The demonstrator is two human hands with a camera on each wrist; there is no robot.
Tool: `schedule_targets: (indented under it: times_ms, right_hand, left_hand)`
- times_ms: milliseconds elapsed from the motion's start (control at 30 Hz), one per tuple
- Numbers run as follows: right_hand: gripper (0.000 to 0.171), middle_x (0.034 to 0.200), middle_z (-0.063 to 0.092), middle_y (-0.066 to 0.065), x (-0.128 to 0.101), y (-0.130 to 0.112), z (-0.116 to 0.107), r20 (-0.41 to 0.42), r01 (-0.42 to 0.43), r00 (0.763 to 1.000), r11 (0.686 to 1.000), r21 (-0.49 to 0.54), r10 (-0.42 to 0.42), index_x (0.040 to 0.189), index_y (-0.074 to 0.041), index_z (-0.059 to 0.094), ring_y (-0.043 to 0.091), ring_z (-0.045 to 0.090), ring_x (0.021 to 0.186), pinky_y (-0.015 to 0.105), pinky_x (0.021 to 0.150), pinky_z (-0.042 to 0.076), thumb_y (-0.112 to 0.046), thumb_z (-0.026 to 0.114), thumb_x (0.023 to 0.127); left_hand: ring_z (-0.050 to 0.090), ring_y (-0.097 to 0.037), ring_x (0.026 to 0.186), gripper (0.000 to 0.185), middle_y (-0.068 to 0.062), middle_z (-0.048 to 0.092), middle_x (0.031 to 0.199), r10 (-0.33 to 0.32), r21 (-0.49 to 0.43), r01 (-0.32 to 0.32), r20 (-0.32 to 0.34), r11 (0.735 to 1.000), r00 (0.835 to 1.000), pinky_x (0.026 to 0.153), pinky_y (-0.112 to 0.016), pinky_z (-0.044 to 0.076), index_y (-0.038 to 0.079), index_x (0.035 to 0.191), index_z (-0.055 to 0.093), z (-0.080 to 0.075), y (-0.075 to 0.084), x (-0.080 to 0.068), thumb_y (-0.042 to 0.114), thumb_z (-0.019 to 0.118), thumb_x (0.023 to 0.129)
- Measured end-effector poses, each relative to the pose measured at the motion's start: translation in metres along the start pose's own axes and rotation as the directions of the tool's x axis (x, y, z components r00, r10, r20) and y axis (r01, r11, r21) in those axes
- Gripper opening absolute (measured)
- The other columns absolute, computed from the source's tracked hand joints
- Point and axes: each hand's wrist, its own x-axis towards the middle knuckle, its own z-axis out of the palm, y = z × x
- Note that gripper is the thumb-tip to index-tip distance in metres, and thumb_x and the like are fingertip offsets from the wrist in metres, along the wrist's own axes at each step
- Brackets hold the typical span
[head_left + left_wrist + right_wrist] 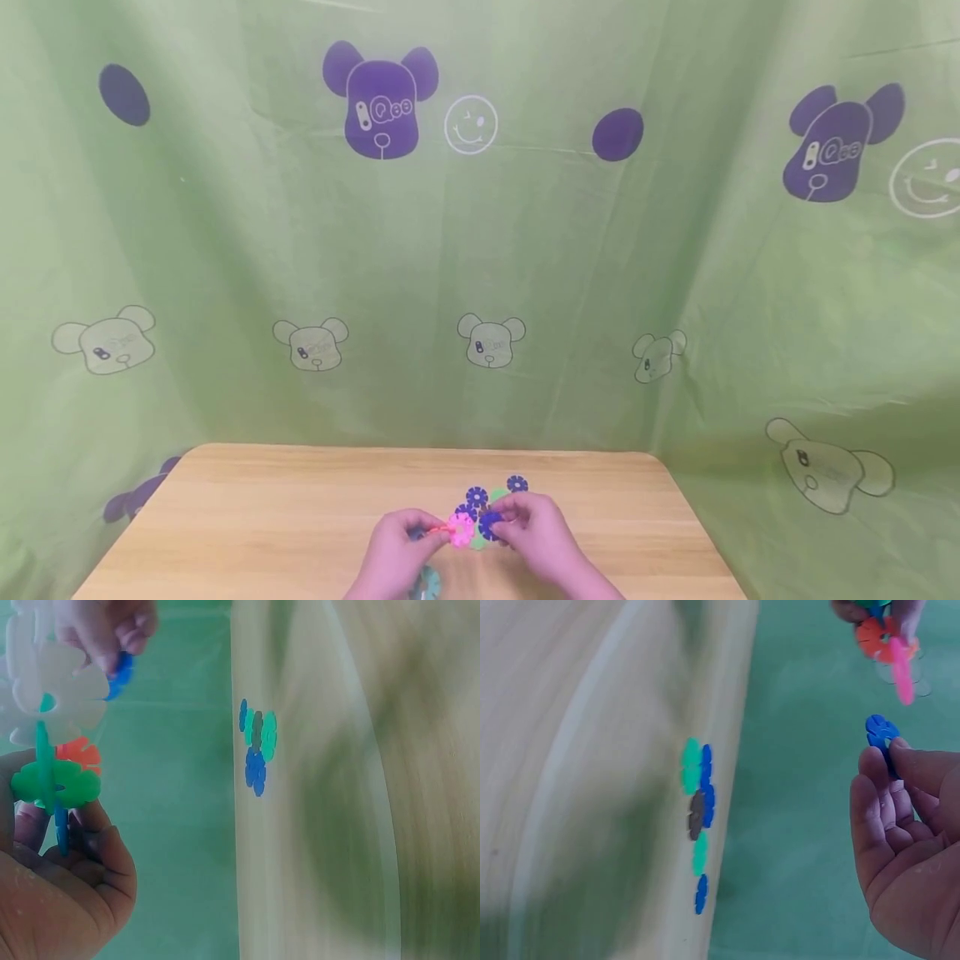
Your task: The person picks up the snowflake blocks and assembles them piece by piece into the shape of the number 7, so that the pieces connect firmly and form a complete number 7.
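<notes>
Over the near edge of the wooden surface (300, 500), both hands work close together. Left hand (393, 550) has its fingers clamped on a cluster (49, 742) of joined discs; right hand (536, 533) pinches one blue disc (881, 735) just beside it, not yet slotted in, I'd judge. Several are joined; loose discs (495, 493) wait behind. Nothing blocks the way; a green curtain (600, 275) hangs beyond.

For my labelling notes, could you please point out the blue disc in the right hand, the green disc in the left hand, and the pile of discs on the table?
blue disc (880, 732): right wrist view, its notched upper edge.
green disc (66, 784): left wrist view, its flat face.
pile of discs (258, 746): left wrist view, its middle.
</notes>
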Motion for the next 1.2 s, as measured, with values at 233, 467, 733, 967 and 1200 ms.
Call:
schedule_targets:
  times_ms: [233,467,733,967,1200]
  right_hand:
    - [0.015,0.083,0.070,0.000,-0.005,-0.011,-0.001,-0.015,0.035,0.999,0.999,0.009,-0.035,0.097,-0.011,0.069,0.015,0.066,0.071,0.026,0.064,0.056,-0.009,0.072,0.082]
    - [0.014,0.085,0.071,0.004,-0.008,-0.017,0.001,-0.019,0.065,0.998,0.997,-0.031,-0.066,0.091,-0.015,0.071,0.012,0.064,0.071,0.024,0.063,0.055,-0.005,0.072,0.080]
    - [0.014,0.088,0.069,-0.007,-0.009,-0.024,0.003,-0.025,0.112,0.993,0.987,-0.116,-0.115,0.091,-0.018,0.072,0.007,0.062,0.073,0.023,0.064,0.055,-0.009,0.073,0.080]
    - [0.013,0.086,0.070,-0.007,-0.010,-0.027,0.005,-0.008,0.140,0.990,0.979,-0.147,-0.143,0.091,-0.016,0.073,0.005,0.062,0.074,0.022,0.065,0.055,-0.008,0.072,0.081]
    - [0.012,0.084,0.070,-0.003,-0.012,-0.028,0.004,-0.001,0.149,0.989,0.979,-0.137,-0.151,0.089,-0.015,0.073,0.006,0.062,0.075,0.022,0.067,0.055,-0.007,0.072,0.080]
  left_hand:
    - [0.059,-0.017,0.079,0.023,0.004,0.068,0.084,-0.005,-0.020,0.005,0.003,1.000,1.000,0.068,-0.025,0.050,0.016,0.087,0.070,0.000,-0.003,0.000,0.036,0.076,0.078]
    - [0.060,-0.017,0.081,0.024,0.004,0.068,0.086,-0.009,-0.032,0.009,0.011,0.999,1.000,0.070,-0.026,0.051,0.015,0.088,0.070,-0.001,-0.002,-0.002,0.036,0.076,0.078]
    - [0.060,-0.016,0.084,0.023,0.004,0.069,0.088,-0.001,-0.021,0.001,0.025,1.000,1.000,0.076,-0.034,0.051,0.016,0.088,0.071,-0.004,0.001,-0.002,0.036,0.076,0.078]
    - [0.062,-0.014,0.082,0.019,0.005,0.070,0.085,0.029,0.003,-0.029,0.033,1.000,0.999,0.077,-0.033,0.052,0.017,0.086,0.072,-0.005,0.001,-0.002,0.033,0.076,0.079]
    - [0.061,-0.014,0.076,0.018,0.004,0.069,0.084,0.035,-0.008,-0.035,0.027,0.999,0.999,0.071,-0.030,0.052,0.015,0.085,0.072,-0.003,0.003,-0.003,0.032,0.075,0.079]
